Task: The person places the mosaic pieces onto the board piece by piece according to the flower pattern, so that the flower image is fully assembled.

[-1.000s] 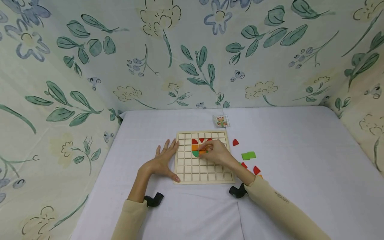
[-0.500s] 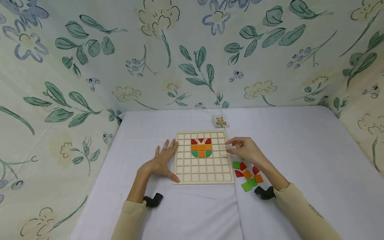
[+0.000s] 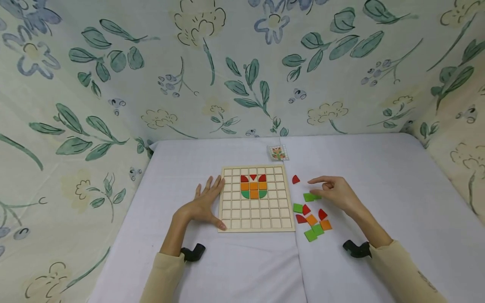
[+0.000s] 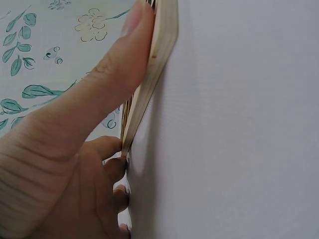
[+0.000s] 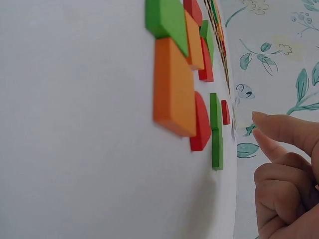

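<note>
Two beige sleeves (image 3: 163, 277) reach in from the bottom of the frame, the right-hand one bearing a dark line of marking (image 3: 427, 281) at lower right, too small for me to read. A black device (image 3: 194, 252) sits at each wrist. Right of centre lies a loose cluster of tiles: green squares (image 3: 310, 235), orange squares (image 3: 326, 225) and curved red pieces (image 3: 301, 219), some touching.

Left of centre, the left hand (image 3: 202, 207) is spread wide, its thumb on the lower left corner of a gridded wooden board (image 3: 257, 213) and its fingers against the left edge. In the board's upper middle, red, orange and green pieces (image 3: 254, 185) form a tulip shape.

To the right of the board, the right hand (image 3: 337, 194) hangs above the white cloth (image 3: 398, 181), thumb and forefinger a little apart, the other fingers curled in. Just below its thumb are two green tiles (image 3: 308, 197); near the forefinger, to its left, lies a single red piece (image 3: 295, 180).

Beyond the board, a small patterned card (image 3: 278, 152) rests at upper middle, before a floral backdrop (image 3: 242, 113).
</note>
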`<control>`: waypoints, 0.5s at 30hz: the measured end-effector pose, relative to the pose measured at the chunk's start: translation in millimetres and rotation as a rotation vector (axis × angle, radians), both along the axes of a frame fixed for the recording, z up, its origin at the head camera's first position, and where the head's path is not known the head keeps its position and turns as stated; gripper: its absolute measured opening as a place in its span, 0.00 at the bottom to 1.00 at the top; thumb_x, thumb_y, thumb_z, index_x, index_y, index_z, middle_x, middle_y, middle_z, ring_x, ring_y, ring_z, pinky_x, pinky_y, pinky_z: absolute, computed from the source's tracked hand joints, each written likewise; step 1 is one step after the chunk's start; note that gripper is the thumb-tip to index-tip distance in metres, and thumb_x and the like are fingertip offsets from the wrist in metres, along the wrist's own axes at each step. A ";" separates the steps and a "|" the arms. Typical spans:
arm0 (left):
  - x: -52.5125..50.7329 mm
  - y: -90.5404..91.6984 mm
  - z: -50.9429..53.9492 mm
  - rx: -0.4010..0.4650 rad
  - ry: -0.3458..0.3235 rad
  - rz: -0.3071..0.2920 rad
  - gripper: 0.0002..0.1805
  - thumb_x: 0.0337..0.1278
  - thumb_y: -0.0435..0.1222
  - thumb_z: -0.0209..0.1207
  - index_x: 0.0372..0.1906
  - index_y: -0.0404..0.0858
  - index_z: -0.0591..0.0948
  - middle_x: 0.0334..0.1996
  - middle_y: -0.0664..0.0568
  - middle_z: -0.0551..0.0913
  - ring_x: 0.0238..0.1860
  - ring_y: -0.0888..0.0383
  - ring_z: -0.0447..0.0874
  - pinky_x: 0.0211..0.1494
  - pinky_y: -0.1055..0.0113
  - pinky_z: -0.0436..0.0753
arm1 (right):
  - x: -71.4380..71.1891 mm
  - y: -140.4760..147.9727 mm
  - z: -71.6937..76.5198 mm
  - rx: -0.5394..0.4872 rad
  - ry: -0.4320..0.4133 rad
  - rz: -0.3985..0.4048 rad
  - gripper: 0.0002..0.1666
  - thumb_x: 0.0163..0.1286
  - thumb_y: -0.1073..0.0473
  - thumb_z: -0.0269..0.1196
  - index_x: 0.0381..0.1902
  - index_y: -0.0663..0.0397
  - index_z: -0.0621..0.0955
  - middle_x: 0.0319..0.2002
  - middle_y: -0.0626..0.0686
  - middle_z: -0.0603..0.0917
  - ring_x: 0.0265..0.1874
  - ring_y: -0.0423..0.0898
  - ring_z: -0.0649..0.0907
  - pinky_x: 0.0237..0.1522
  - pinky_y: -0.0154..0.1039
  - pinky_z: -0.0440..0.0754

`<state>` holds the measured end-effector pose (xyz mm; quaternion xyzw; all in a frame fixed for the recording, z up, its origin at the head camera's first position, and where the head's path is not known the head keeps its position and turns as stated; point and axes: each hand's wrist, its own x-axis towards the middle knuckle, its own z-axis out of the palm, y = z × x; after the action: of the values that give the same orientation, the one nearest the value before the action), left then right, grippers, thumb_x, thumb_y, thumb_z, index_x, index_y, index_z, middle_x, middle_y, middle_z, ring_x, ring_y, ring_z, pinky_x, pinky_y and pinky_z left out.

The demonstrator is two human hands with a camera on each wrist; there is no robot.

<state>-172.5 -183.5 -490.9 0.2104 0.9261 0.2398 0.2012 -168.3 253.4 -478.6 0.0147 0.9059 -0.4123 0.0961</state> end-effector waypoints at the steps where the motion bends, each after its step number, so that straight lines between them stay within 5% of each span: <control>1: 0.0 -0.1 -0.1 0.000 0.002 0.000 0.85 0.23 0.56 0.86 0.85 0.39 0.40 0.86 0.45 0.33 0.85 0.40 0.22 0.83 0.33 0.28 | 0.6 1.4 -1.3 -0.001 -0.008 -0.001 0.23 0.68 0.54 0.71 0.58 0.56 0.85 0.19 0.48 0.64 0.20 0.43 0.65 0.22 0.36 0.62; 15: -0.6 -0.1 -1.4 -0.007 0.000 0.003 0.85 0.23 0.56 0.86 0.85 0.39 0.40 0.86 0.45 0.33 0.85 0.40 0.22 0.83 0.33 0.28 | 11.0 10.7 -12.7 -0.087 -0.086 0.050 0.25 0.65 0.53 0.74 0.58 0.55 0.86 0.18 0.46 0.63 0.20 0.42 0.65 0.24 0.37 0.63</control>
<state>-173.0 -183.6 -492.3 0.2084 0.9273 0.2367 0.2016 -157.3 264.0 -491.3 0.0057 0.8822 -0.4477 0.1458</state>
